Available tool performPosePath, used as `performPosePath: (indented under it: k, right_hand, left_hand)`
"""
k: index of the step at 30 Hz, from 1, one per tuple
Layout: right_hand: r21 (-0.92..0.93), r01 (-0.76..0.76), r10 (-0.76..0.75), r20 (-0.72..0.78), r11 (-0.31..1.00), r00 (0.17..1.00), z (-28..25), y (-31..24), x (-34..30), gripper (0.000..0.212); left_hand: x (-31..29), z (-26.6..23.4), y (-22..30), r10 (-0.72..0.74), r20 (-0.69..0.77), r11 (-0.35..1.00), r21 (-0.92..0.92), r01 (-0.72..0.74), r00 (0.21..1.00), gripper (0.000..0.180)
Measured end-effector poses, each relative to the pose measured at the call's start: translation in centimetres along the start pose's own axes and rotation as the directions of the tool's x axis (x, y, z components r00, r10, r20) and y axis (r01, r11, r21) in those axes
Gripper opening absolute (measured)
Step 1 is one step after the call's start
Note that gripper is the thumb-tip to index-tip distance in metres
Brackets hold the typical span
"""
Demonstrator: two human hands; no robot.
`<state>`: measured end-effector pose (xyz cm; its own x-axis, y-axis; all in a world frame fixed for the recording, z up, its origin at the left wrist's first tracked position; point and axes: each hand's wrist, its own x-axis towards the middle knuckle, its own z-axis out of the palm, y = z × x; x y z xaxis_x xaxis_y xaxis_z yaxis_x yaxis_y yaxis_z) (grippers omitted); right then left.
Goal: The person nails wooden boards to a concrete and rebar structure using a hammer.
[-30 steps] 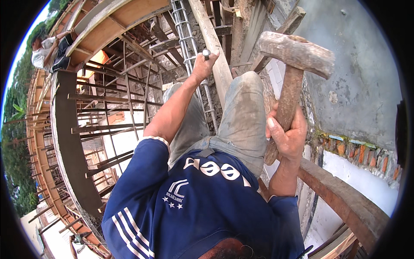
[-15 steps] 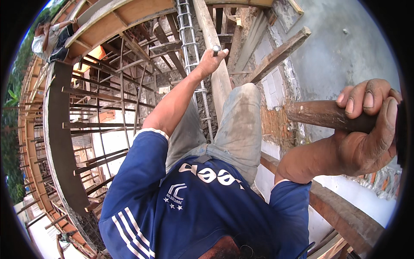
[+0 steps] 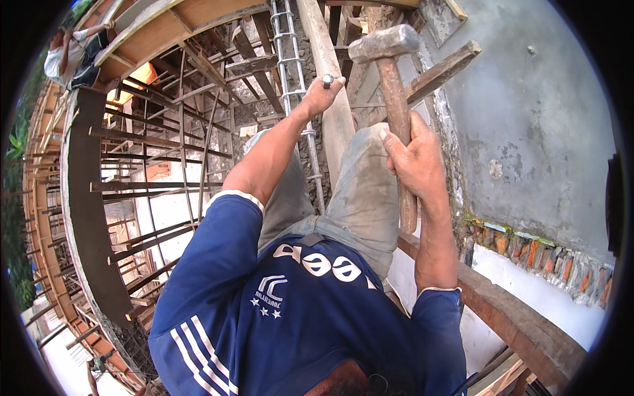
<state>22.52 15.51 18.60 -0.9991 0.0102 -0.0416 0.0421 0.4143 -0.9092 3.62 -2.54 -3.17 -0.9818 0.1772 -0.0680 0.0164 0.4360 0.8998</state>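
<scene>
My right hand (image 3: pixel 419 162) grips the wooden handle of a club hammer (image 3: pixel 395 92). Its heavy, worn steel head is up beyond the hand, above the right knee. My left hand (image 3: pixel 321 98) is closed around a metal bar (image 3: pixel 327 80), seen nearly end-on with its round top showing; its lower part is hidden. That hand rests at a long wooden plank (image 3: pixel 339 125), which runs away from me between my knees. Just left of the plank lies a cage of tied steel rebar (image 3: pixel 288 72).
A raised wooden beam end (image 3: pixel 456 63) juts out at the right. Grey wet-looking concrete (image 3: pixel 541 132) spreads beyond a broken brick edge (image 3: pixel 548 257). To the left stand many timber props (image 3: pixel 152 158) below curved formwork (image 3: pixel 178 26). Another person (image 3: pixel 72 56) sits at the far upper left.
My right hand has swung the hammer from close by at the far right, in and forward toward the left hand; its head now shows. The left hand has barely moved.
</scene>
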Motion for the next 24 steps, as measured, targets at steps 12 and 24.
performPosePath:
  k: [12,24]
  right_hand:
    - [-0.166,0.452,-0.478,-0.411,0.877,0.776,3.1,-1.2,5.4,0.034]
    - [-0.060,-0.373,0.377,0.107,0.926,0.920,3.7,12.3,-1.6,0.025]
  left_hand:
    - [1.6,-0.5,1.5,0.066,-0.126,0.992,-0.096,-0.078,0.990,0.048]
    - [3.8,0.9,-0.9,0.028,-0.166,0.999,0.023,-0.025,0.986,0.052]
